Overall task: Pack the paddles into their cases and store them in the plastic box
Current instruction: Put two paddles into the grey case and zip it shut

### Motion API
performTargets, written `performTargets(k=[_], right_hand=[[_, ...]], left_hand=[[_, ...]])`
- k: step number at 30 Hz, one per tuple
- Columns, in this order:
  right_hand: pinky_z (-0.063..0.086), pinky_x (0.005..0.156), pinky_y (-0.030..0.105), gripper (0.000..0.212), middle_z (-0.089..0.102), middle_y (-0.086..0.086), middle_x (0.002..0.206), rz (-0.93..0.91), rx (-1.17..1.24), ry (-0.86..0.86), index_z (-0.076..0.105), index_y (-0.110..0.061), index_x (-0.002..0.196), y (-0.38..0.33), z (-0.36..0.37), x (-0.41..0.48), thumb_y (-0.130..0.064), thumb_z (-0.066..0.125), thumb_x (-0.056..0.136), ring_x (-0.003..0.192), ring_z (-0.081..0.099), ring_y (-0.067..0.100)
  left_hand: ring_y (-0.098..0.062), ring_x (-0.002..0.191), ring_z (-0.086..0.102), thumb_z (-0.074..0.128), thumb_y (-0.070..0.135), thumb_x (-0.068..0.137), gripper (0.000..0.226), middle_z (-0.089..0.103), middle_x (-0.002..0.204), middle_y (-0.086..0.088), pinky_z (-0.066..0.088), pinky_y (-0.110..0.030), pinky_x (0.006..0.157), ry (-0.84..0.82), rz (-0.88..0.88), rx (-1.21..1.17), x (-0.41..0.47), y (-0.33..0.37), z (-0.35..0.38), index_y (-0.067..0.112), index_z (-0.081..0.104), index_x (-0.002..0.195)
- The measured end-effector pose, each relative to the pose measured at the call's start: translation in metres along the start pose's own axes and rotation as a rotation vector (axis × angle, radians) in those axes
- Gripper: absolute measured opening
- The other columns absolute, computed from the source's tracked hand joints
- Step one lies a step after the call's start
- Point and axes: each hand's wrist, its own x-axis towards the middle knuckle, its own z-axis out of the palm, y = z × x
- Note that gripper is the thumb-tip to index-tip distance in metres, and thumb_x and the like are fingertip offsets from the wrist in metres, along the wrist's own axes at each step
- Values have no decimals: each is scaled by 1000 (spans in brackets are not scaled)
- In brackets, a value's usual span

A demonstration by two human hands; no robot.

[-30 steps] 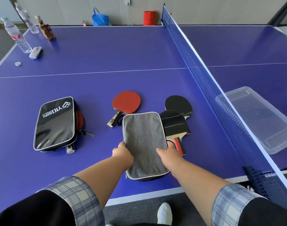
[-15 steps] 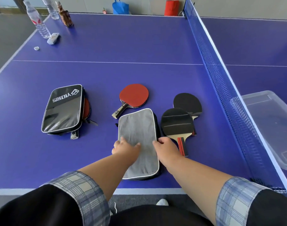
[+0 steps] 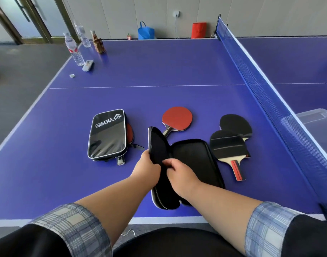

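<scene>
A paddle case (image 3: 194, 156) lies open on the blue table near me, its black lining showing and its lid tilted up to the left. My left hand (image 3: 146, 165) grips the raised lid. My right hand (image 3: 179, 173) pinches the lid's inner edge at the hinge. Just beyond the case rests a red paddle (image 3: 177, 118). Two black paddles (image 3: 228, 143) (image 3: 235, 125) overlap at its right. A second black case (image 3: 108, 133) with white lettering sits to the left, a red paddle edge (image 3: 129, 133) poking out. The clear plastic box (image 3: 318, 119) stands past the net at the right.
The blue net (image 3: 270, 97) runs along the right, between me and the plastic box. Several bottles (image 3: 74, 50), a small white device (image 3: 88, 65) and a bottle cap (image 3: 72, 75) stand at the table's far left corner. Blue and red bags (image 3: 146, 32) sit by the wall.
The grey case, flat and closed under both hands a second ago, has been opened. Its lid swung up and to the left, and my hands shifted to the lid. My view rose.
</scene>
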Motion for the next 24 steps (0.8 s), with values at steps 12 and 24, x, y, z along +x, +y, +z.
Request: performTargets(k=[12,24], right_hand=[[21,119,60,83,-18,6,168,366,-879,-354,1,-40,160,20,54,-2,-46,52,95,151,-16,47],[31,116,53,76,-10,-1,169,339,-758,-259,18,-44,157,52,52,10,-51,56,92,153,-9,37]], left_hand=[[-31,133,40,50,6,89,91,-3,163,-4,43,-39,102,-34,-136,609,30,-105,-41,33,-4,156],[-31,138,26,57,40,91,67,18,156,-5,41,-47,104,-374,249,1218,43,-128,-10,42,22,149]])
